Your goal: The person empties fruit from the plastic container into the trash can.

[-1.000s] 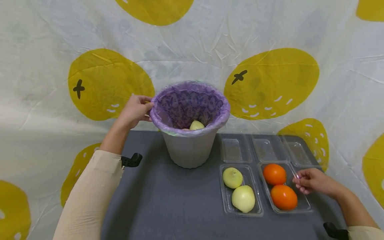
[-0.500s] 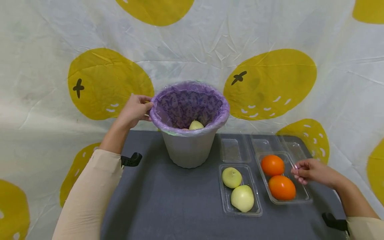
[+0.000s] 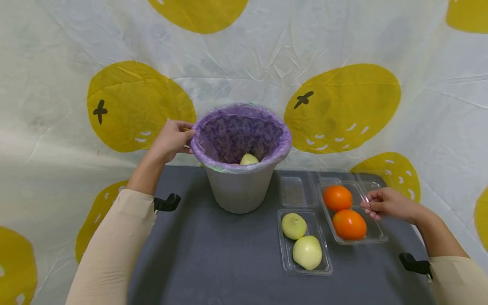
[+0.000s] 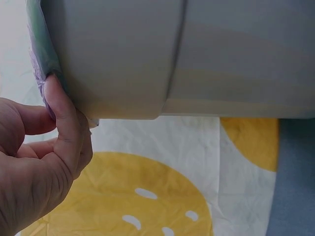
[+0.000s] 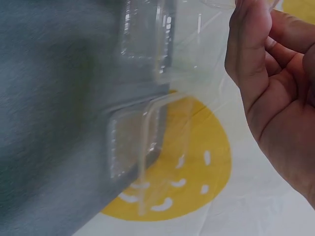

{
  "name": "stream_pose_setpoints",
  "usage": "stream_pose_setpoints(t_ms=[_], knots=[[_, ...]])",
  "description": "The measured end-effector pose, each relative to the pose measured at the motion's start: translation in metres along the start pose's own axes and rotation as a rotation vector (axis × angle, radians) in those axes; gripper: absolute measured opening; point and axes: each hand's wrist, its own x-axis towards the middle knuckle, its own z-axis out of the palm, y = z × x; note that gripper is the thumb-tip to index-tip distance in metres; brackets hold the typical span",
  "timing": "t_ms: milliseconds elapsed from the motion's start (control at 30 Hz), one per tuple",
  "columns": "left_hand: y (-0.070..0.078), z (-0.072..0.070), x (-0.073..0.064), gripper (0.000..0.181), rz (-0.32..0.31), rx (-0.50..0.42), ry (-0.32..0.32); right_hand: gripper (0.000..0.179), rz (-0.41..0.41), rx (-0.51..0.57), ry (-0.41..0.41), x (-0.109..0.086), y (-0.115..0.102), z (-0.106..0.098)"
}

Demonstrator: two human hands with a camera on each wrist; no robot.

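In the head view my left hand [image 3: 170,140] pinches the rim of a light grey trash bin [image 3: 239,192] lined with a purple bag [image 3: 284,146]. The left wrist view shows thumb and fingers at the bag's folded edge [image 4: 39,73]. Inside the bin lies a pale green fruit [image 3: 249,159]; the rest of its contents is mostly hidden. On the right, my right hand [image 3: 389,204] pinches the side edge of a clear plastic tray [image 3: 373,231]. Two smooth orange fruits [image 3: 349,224] lie in this raised tray, which is mostly out of the right wrist view.
A second clear tray [image 3: 313,222] with two pale green fruits [image 3: 307,253] stands on the grey table [image 3: 228,262]. Behind it are more clear trays [image 3: 298,191], partly covered by the raised one. A white curtain [image 3: 244,63] with yellow fruit prints hangs behind the table.
The right hand has lifted the tray of orange fruits and moved it back and slightly left. The left hand and the bin stay in place.
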Motion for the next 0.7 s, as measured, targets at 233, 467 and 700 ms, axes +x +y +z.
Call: stream_pose_setpoints(t_ms=[233, 467, 700], knots=[[-0.001, 0.0, 0.001, 0.048, -0.001, 0.003, 0.003, 0.022, 0.034, -0.007, 0.015, 0.011, -0.021, -0.011], [0.001, 0.0, 0.0, 0.049, -0.003, 0.016, 0.0, 0.022, 0.07, -0.041, 0.032, 0.022, -0.045, -0.028], [0.001, 0.0, 0.0, 0.049, -0.004, 0.017, -0.004, 0.023, 0.079, -0.057, 0.0, 0.035, -0.077, -0.042]])
